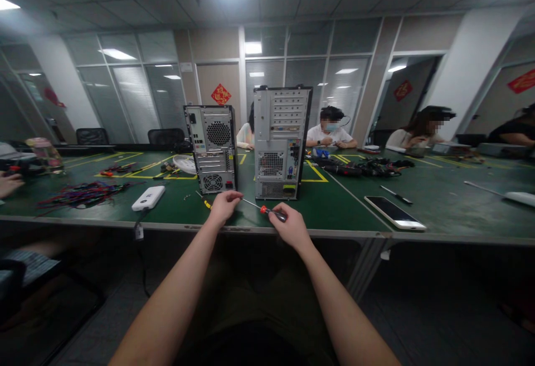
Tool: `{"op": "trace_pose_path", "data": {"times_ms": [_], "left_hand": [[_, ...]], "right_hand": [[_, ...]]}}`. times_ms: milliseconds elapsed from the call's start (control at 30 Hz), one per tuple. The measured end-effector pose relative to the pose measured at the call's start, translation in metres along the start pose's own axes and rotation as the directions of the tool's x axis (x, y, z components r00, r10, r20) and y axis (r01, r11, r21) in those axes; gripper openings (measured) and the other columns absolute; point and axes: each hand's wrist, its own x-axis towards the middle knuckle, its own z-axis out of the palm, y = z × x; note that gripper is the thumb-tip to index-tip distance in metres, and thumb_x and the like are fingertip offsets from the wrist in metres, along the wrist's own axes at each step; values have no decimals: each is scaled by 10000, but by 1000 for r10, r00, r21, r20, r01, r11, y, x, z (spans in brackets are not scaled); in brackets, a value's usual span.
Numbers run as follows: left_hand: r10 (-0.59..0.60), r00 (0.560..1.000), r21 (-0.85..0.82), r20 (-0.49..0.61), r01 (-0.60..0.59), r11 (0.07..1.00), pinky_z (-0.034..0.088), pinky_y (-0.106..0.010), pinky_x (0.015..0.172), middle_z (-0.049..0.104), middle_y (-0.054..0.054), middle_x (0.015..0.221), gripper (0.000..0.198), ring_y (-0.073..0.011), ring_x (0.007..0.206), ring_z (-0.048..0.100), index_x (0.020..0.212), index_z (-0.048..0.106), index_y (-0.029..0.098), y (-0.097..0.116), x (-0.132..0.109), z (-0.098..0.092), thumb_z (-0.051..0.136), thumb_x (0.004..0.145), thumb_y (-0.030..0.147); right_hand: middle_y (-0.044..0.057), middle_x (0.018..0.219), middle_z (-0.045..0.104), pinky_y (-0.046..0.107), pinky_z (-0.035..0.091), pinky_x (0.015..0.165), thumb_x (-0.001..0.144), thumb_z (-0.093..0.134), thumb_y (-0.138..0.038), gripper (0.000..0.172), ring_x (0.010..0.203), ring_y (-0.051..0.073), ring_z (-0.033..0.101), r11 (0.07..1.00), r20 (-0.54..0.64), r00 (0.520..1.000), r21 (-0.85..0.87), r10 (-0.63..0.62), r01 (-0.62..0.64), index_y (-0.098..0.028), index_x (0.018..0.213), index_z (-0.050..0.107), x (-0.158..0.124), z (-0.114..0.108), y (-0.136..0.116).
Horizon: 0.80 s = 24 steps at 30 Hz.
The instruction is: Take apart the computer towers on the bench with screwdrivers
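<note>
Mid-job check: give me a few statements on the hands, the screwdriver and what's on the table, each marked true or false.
1. The right hand holds a screwdriver. True.
2. Both computer towers lie flat. False: the smaller tower and the taller tower stand upright on the table, rear panels towards the camera.
3. A phone lies on the table to the right of the hands. True.
4. The left hand rests on the white device. False: it is at the screwdriver's shaft tip; the white device lies apart, further left.
</note>
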Motion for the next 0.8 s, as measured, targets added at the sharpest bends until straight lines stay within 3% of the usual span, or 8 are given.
{"op": "trace_pose_path", "data": {"times_ms": [367,533,800], "left_hand": [[-21,1000,37,1,21,999,560,-405,951,825,-100,937,146,-245,909,755,872,817,172,2,0,0,736,750,169],[-35,999,17,-7,36,999,558,-402,947,822,-93,917,140,-243,894,751,874,820,171,3,0,0,752,753,154],[-21,999,-6,-26,21,1000,545,-401,985,823,-102,947,130,-244,935,753,884,830,175,6,-1,-1,737,802,138]], "right_hand": [[-20,690,634,272,385,632,863,637,-468,239,644,169,562,1000,5,1000,7,4,-4,-233,836,673,-1,1,-1],[1,821,715,278,435,703,858,673,-466,239,734,184,626,1000,12,1000,12,-17,17,-236,916,698,-2,0,-1],[15,792,707,299,435,698,925,611,-567,343,738,203,632,1000,10,1000,13,12,-12,-236,903,695,2,3,2]]}}
